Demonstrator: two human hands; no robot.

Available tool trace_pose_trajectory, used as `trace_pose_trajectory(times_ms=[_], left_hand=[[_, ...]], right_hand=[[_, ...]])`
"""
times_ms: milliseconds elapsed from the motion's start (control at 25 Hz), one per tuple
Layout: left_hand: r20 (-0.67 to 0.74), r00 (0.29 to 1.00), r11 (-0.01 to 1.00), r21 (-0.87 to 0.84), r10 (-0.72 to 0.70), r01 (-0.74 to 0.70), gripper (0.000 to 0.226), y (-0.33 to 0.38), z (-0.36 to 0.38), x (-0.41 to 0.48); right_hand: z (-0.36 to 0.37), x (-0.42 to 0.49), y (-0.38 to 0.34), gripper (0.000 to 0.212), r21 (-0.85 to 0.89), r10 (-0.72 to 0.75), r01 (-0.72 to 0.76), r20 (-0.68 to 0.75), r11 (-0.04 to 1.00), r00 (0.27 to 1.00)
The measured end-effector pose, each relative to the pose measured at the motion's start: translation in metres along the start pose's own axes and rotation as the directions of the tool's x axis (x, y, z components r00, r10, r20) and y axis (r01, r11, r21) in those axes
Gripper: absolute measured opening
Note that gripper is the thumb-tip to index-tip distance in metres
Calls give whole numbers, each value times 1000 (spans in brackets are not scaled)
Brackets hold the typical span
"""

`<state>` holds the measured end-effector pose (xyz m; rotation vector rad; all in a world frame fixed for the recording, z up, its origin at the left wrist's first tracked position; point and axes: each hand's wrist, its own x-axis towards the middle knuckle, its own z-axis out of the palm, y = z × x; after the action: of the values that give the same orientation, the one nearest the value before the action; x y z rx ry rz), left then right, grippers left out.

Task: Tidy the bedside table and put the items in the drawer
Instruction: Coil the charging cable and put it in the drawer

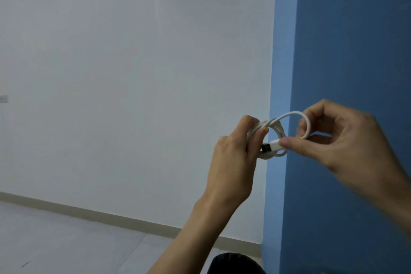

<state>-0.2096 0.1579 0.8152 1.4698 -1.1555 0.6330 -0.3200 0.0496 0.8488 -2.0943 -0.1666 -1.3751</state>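
A white charging cable point(291, 115) is wound into a small coil and held up in the air in front of the walls. My left hand point(233, 158) grips the coil from the left, fingers wrapped around the loops. My right hand point(342, 138) pinches the cable's free end just behind its dark USB plug point(265, 147), with one loose loop arching over the fingers. The bedside table and its drawer are out of view.
A white wall point(133, 73) fills the left, and a blue wall point(344, 51) juts out on the right. Grey tiled floor point(66, 240) with a pale skirting board lies below. A dark rounded object point(235, 262) sits at the bottom edge.
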Motion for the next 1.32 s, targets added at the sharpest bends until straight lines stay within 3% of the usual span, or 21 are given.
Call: trace_pose_trajectory(times_ms=[360,520,640,760,840,960,1040,1120,1200,1320], left_hand=[[58,998,998,-52,-38,41,17,0,3,-5],[94,995,994,-100,-43,52,13,2,6,-6],[74,991,961,-248,-111,126,17,2,6,-5],[43,986,933,-322,-159,164,18,-1,-1,-2],[50,986,935,-313,-158,166,18,-1,-4,-1],[43,988,946,-285,-146,152,20,-3,-13,0],[20,989,954,-258,-149,149,23,-10,-23,2],[27,988,963,-217,-155,157,26,-19,-32,0],[67,986,976,-150,-152,161,27,-24,-34,-4],[125,976,983,-33,-176,181,23,-30,-31,-5]], right_hand=[[16,3,16,28,-158,106,-100,28,982,994],[22,6,24,29,16,152,-158,183,987,971],[20,4,21,8,35,61,-70,217,997,974],[9,2,25,45,95,41,-87,405,992,913],[1,1,29,44,144,28,-107,464,984,885],[-10,6,37,23,114,46,-95,372,989,927],[-27,13,47,17,10,115,-120,216,993,969],[-46,19,53,35,-95,166,-156,110,983,980],[-55,18,60,60,-93,237,-228,105,969,966],[-54,19,58,35,17,349,-361,217,932,912]])
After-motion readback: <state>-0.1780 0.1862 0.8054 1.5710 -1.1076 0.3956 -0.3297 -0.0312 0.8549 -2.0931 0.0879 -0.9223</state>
